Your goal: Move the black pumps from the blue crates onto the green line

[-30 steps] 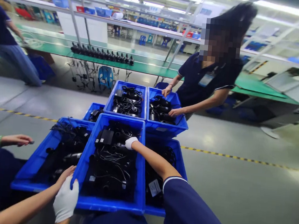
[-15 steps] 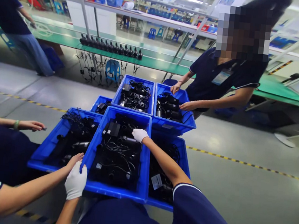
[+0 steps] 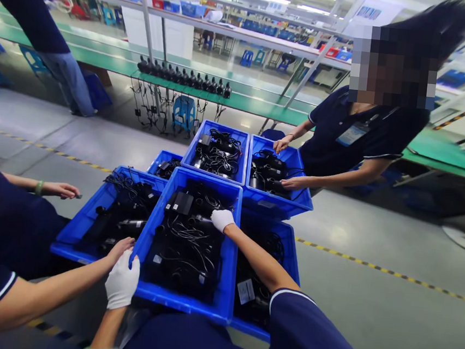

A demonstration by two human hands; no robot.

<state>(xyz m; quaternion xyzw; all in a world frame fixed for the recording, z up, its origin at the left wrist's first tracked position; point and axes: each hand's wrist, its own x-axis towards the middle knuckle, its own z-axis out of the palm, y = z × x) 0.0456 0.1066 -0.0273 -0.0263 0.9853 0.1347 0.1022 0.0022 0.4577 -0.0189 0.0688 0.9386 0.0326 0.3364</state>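
A blue plastic crate (image 3: 182,300) stands right in front of me, filled with black cylindrical devices and tangled black cables (image 3: 187,241). My left hand (image 3: 122,283), in a white glove, grips the crate's near left corner at the rim. My right hand (image 3: 222,220), also gloved, rests inside the crate on the cable pile. It lies just right of a silver-tipped black cylinder (image 3: 199,220). A black rectangular adapter (image 3: 179,203) sits a little beyond it. I cannot tell whether the right fingers are closed around anything.
Several more blue crates (image 3: 277,203) of black devices and cables surround mine. A co-worker's bare hand (image 3: 120,249) touches the left crate, and a second co-worker across from me has both hands on the far crates. A green workbench (image 3: 223,100) carries a row of black devices.
The whole scene has slid right and slightly down in view as my head turned. Both my hands keep nearly the same places on the crate.
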